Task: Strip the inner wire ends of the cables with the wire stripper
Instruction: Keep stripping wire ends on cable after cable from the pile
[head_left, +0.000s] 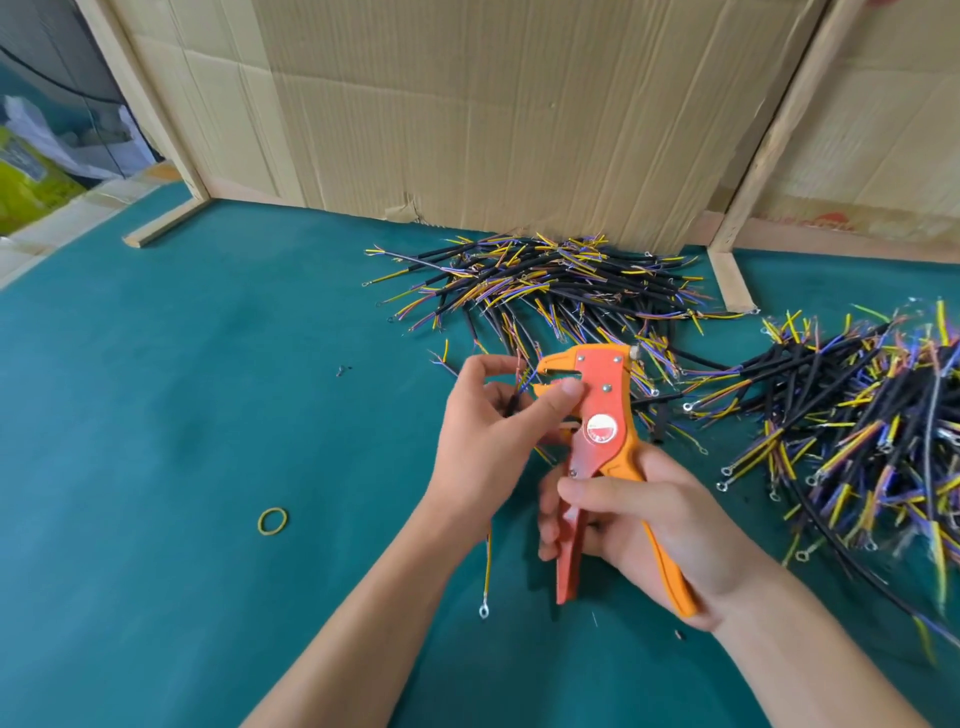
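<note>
Right hand (639, 525) clenched around orange plastic wire stripper (597, 441) at 5 o'clock; left hand (488, 431) pinching thin black cable (514, 400), coloured wire ends at the beak-shaped jaws.

Wire stripper (602, 415): orange-and-red, pistol-shaped, upright, head up, jaws pointing left, handles down.
Held cable (511, 402): black-sheathed, thin coloured inner wires fanned at stripper's jaws; yellow lead hangs below, ending in ring terminal (483, 612).
Cable pile (561, 280) behind stripper; second cable pile (852, 415) right of stripper, both on table.
</note>
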